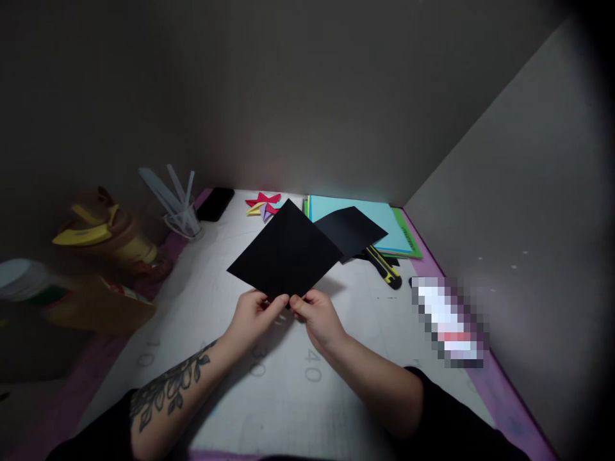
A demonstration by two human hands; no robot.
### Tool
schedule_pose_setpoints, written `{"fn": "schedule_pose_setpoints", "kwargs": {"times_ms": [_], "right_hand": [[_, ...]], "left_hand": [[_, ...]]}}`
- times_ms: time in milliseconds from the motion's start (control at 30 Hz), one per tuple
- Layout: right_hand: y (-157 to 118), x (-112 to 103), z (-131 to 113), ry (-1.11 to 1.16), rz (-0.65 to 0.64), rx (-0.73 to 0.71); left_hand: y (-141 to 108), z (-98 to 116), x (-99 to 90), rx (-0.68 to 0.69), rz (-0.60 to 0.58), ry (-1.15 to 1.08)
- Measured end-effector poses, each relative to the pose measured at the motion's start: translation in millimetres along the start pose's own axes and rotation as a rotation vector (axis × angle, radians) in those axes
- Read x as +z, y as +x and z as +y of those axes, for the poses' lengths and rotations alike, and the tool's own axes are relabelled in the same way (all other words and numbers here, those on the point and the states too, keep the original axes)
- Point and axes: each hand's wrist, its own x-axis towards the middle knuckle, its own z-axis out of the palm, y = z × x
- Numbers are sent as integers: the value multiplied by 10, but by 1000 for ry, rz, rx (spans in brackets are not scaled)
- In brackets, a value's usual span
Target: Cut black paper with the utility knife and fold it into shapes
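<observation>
A square sheet of black paper (286,250) is held up over the white mat (216,397), turned so that one corner points toward me. My left hand (257,314) pinches it just left of that near corner, thumb on top. On the other side of the corner, my right hand (319,317) grips the same sheet between thumb and fingers, and the two thumbs almost meet. Behind it to the right lies a second black paper sheet (358,232), partly covered by the held one. A yellow and black box cutter (385,269) rests beside that second sheet.
Folded coloured paper pieces (264,203) and a black phone (216,203) lie at the back. A spiral notebook (406,234) sits under light blue paper (331,206). At left stand a clear cup (185,221) with white strips, a brown pot (129,240) and a white-lidded bottle (29,282). A blurred-out object (449,323) lies right.
</observation>
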Motion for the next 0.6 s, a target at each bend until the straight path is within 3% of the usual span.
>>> {"fn": "schedule_pose_setpoints", "kwargs": {"times_ms": [100,267,433,600], "right_hand": [[8,-8,15,-26,28,-3],[48,-11,-27,114,69,-15],[110,-38,-161,249,50,19],[221,-164,-331,328,117,20]], "left_hand": [[-1,6,-23,51,16,103],[-6,50,-29,95,4,174],[-15,110,-30,125,41,176],[-11,84,-37,142,21,209]]}}
